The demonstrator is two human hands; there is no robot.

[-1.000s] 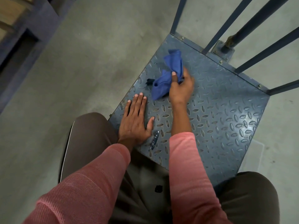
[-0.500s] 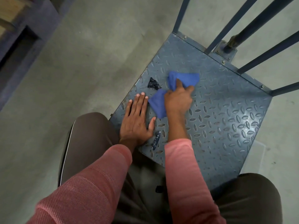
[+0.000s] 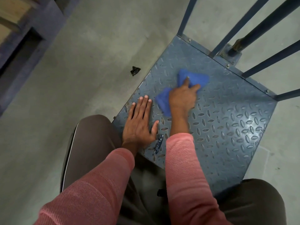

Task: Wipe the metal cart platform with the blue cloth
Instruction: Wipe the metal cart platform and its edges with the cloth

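Head view: R hand (image 3: 182, 98) grip clenched round blue cloth (image 3: 194, 77), pressing it on metal cart platform (image 3: 227, 127), left half. L hand (image 3: 139, 125) grip released, fingers straight, palm flat on platform's near-left corner. Small black scrap (image 3: 135, 70) on concrete floor (image 3: 81, 95), just off platform's left edge.

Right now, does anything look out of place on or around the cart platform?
Two bits stand out. A small black crumpled scrap lies on the concrete floor just off the platform's left edge. A small shiny wrapper-like piece lies on the platform beside the left hand's thumb, away from the blue cloth the right hand grips.
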